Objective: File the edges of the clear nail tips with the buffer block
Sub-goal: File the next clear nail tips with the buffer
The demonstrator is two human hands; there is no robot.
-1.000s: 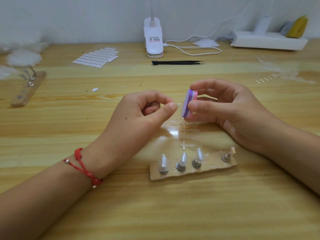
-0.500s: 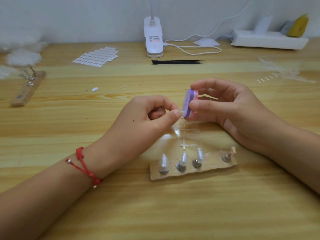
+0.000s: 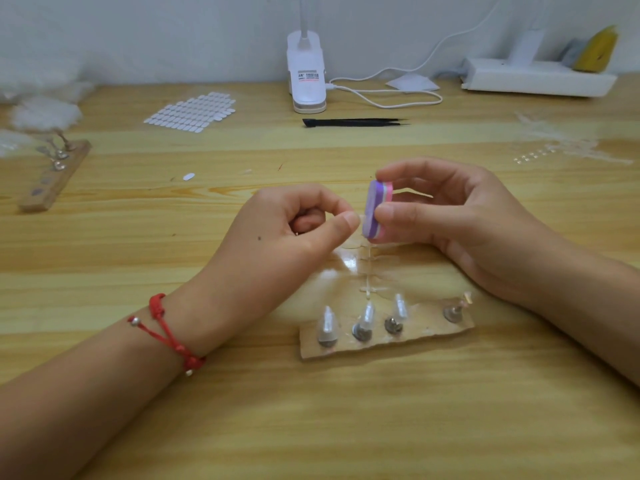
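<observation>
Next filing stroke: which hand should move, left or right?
Right. The right hand pinches the buffer block, its face at the barely visible clear nail tip that the left hand pinches.

- Home hobby desk, set up for nail-art work.
- Pale wood desk vs. plain white wall.
- Clip lamp w/ cable, power strip at back.
- Black tweezers, sticker-tab sheet, clear nail tips on pegs in card strip; 2nd peg strip far left.
</observation>
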